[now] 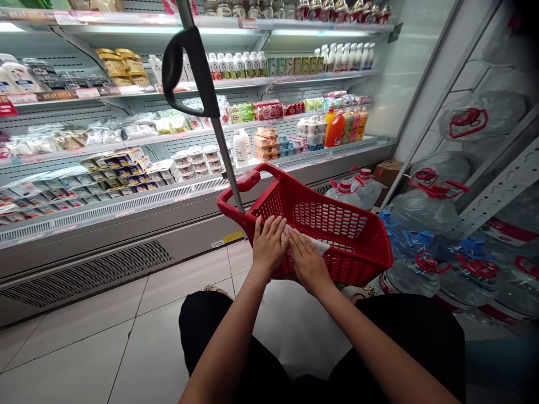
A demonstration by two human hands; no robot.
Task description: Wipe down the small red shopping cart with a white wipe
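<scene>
A red wheeled shopping basket (pixel 357 266) with lattice sides stands on the floor between my knees. Its grey pole carries a black handle (pixel 206 73) that rises up and to the left. My left hand (pixel 269 242) rests over the near rim, fingers stretched out and slightly apart. Right beside it, my right hand (pixel 306 261) presses a white cloth or tissue (pixel 320 246) against the same rim; the fingertips of both hands almost meet. Part of the white piece shows past my right fingers, and the rest is hidden under the hand. The basket's visible inside holds nothing I can make out.
A refrigerated display case (pixel 105 235) runs along the far side, its shelves full of cartons, bottles and tubs. Large water bottles (pixel 425 269) with red handles crowd the right, some on a metal rack (pixel 501 185). Pale floor tiles (pixel 76 359) lie to the left.
</scene>
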